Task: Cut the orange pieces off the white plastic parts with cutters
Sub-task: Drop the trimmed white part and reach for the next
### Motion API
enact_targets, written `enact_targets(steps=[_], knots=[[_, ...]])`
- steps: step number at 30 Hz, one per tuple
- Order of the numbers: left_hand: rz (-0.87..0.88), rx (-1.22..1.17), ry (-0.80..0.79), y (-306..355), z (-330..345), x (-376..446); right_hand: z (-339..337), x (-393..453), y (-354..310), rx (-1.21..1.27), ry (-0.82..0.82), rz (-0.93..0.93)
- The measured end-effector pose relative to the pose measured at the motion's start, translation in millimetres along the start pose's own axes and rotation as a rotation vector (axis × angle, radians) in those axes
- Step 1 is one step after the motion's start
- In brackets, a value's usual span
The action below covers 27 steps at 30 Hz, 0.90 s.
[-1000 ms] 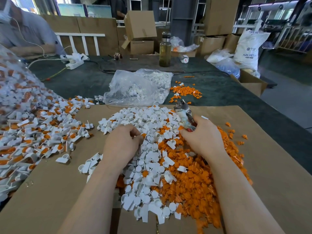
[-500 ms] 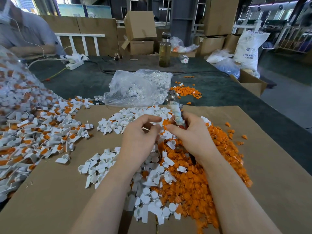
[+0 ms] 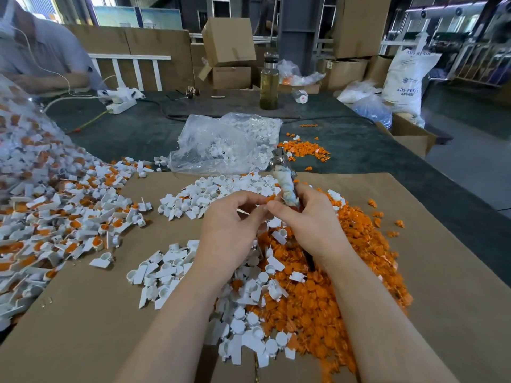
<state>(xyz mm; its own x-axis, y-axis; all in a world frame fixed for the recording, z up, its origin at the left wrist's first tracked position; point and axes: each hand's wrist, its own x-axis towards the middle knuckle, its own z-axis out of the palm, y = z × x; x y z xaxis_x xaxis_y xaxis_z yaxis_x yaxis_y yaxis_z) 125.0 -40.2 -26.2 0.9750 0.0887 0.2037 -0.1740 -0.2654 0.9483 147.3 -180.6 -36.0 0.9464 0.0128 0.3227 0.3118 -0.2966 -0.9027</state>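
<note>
Over the cardboard-covered surface (image 3: pixel 83 327), left hand (image 3: pixel 229 230) pinches something hidden beside cutters (image 3: pixel 286 181) gripped by right hand (image 3: pixel 312 225); fingertips risk nicking.

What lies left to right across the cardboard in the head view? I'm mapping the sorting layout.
Uncut white-and-orange parts → left hand → cutters in the right hand → pile of cut orange pieces → a few stray orange pieces.
</note>
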Motion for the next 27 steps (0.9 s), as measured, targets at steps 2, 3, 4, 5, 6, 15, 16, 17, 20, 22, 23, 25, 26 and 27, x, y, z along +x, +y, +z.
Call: enact_targets(steps=[2, 3, 4, 5, 6, 15, 16, 17, 20, 22, 23, 25, 26, 27], knots=[[-0.023, -0.032, 0.005, 0.0, 0.7, -0.2, 0.3, -0.4, -1.0, 0.044, 0.001, 0.004], [-0.039, -0.049, 0.006, 0.0, 1.1, -0.2, 0.3, -0.8, -1.9, 0.062, 0.002, 0.002], [-0.055, -0.066, 0.006, -0.1, 1.5, -0.1, 0.3, -0.9, -2.5, 0.074, 0.003, 0.000], [-0.071, -0.085, 0.007, -0.2, 1.7, 0.1, 0.1, -1.3, -3.1, 0.086, 0.002, -0.003], [-0.082, -0.101, 0.008, -0.4, 1.4, 0.4, -0.2, -1.8, -3.4, 0.096, 0.002, -0.006], [-0.256, -0.459, 0.077, -0.9, -1.8, 3.5, -1.5, -1.8, -3.1, 0.041, 0.082, -0.106], [-0.267, -0.487, 0.074, -1.3, -1.6, 3.4, -1.4, -1.8, -3.3, 0.035, 0.093, -0.115], [-0.277, -0.507, 0.069, -1.7, -1.2, 3.2, -1.2, -1.7, -3.4, 0.030, 0.102, -0.121], [-0.307, -0.567, 0.068, -2.3, -0.7, 2.1, -0.9, -2.2, -3.3, 0.019, 0.117, -0.131], [-0.318, -0.597, 0.072, -1.9, -0.6, 2.1, -0.6, -2.6, -3.5, 0.001, 0.128, -0.149], [-0.322, -0.609, 0.072, -1.6, -0.8, 2.0, -0.4, -2.8, -3.7, -0.010, 0.134, -0.158], [-0.328, -0.621, 0.073, -0.9, -0.7, 1.9, 0.1, -3.0, -4.3, -0.027, 0.143, -0.170], [-0.329, -0.620, 0.072, -0.8, -0.6, 1.8, 0.6, -3.1, -4.5, -0.032, 0.146, -0.175], [-0.329, -0.618, 0.071, -0.7, -0.5, 1.8, 1.2, -3.4, -4.8, -0.039, 0.149, -0.176]])
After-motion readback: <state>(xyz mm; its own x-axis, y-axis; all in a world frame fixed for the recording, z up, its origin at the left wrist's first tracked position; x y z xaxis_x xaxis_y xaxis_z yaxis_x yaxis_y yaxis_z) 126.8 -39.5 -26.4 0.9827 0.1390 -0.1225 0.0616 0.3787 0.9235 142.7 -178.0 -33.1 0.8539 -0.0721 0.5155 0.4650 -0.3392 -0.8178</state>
